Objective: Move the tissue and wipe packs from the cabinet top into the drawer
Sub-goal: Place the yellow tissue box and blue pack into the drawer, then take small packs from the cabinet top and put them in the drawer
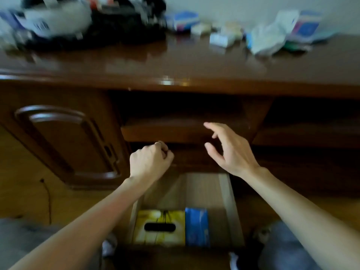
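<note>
The glossy dark-brown wooden cabinet (175, 61) fills the view, its top carrying blurred small boxes and white and blue tissue and wipe packs (270, 36) along the back right. Below, the pale wooden drawer (227, 201) stands pulled out, holding a yellow tissue box (159, 217) with a blue pack (196, 227) just beside it. The right hand (231, 151) hangs above with fingers spread, holding nothing. The left hand (150, 162) is curled; whether it pinches anything, I cannot tell.

Domestic room: glossy dark wooden cabinet (175, 61) with panelled door (66, 145), cluttered with small household boxes (185, 20), against a plain wall (233, 6).
</note>
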